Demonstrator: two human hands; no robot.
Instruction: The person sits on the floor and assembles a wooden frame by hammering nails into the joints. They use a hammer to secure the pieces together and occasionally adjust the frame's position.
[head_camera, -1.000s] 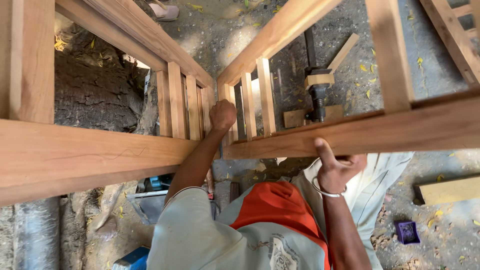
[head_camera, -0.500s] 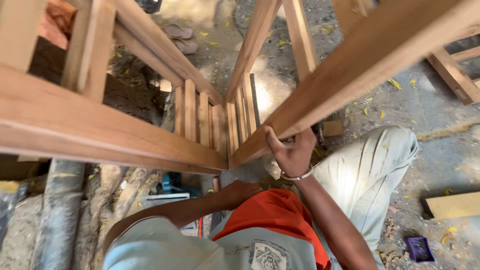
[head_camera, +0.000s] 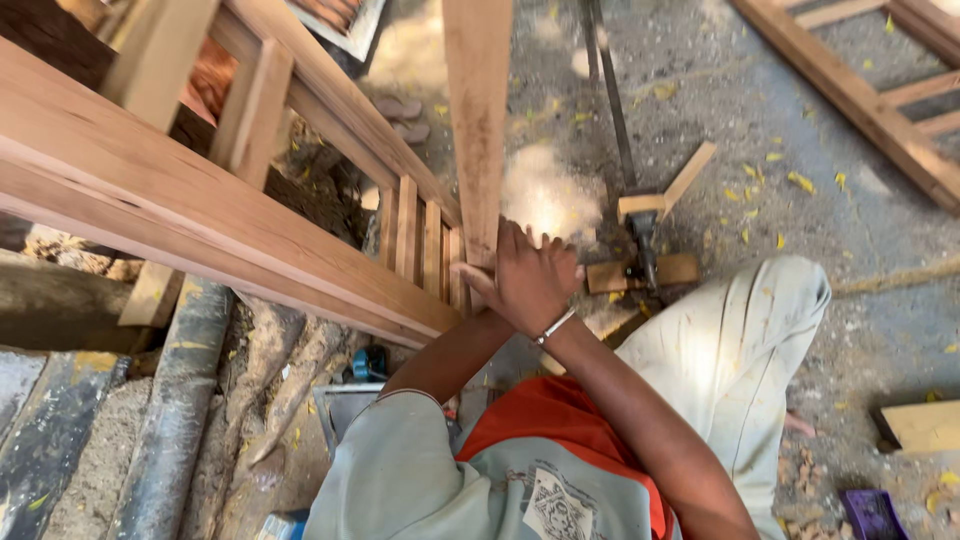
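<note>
At the far left of the frame a grey pipe (head_camera: 175, 400) lies on the ground beside rough logs (head_camera: 285, 370), under a long wooden rail (head_camera: 200, 215) that runs from the upper left down to the centre. Behind it, short wooden slats (head_camera: 415, 235) stand side by side between two rails. No container shows anything inside it; a small blue object (head_camera: 370, 362) lies below the rail, its kind unclear. At centre an upright wooden post (head_camera: 478, 120) comes down from the top edge. The right hand (head_camera: 530, 280), wearing a bangle, has its fingers (head_camera: 515, 240) curled around the foot of this post where it meets the rail, thumb on the left side. The left hand is hidden behind the right one, so its grip cannot be told. Just right of the hands a metal bar clamp (head_camera: 640, 225) lies on the sandy ground with small wood blocks (head_camera: 680, 268), and at the upper right lies another wooden frame (head_camera: 870, 100)
</note>
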